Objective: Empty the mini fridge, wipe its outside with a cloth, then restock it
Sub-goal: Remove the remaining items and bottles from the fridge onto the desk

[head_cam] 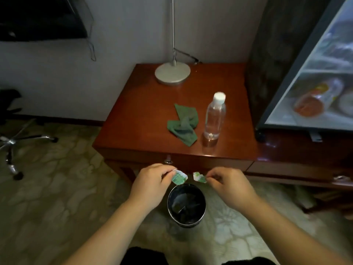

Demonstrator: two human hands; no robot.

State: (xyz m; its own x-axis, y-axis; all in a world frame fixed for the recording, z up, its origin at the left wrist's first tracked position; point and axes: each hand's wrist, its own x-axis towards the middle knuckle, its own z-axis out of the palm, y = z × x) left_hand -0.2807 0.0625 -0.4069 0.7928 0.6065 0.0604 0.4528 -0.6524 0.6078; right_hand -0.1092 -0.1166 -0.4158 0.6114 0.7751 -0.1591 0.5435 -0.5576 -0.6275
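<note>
My left hand [152, 180] pinches a torn piece of green-and-white label [180, 177]. My right hand [227, 183] pinches a second torn piece [199, 177]. Both pieces hang just above a round black waste bin [172, 215] on the floor. On the wooden table [145, 115] a crumpled green cloth [183, 124] lies beside an upright clear water bottle [214, 117] with a white cap and no label. At the right stands the mini fridge [275, 88] with a glass door [322, 69]; an orange-capped bottle [315, 100] lies on a shelf inside.
A lamp with a round grey base [172, 74] stands at the back of the table. A drawer knob [168, 161] sits in the table's front. An office chair base [15, 146] is on the patterned carpet at the left. A dark screen [42, 18] hangs on the wall.
</note>
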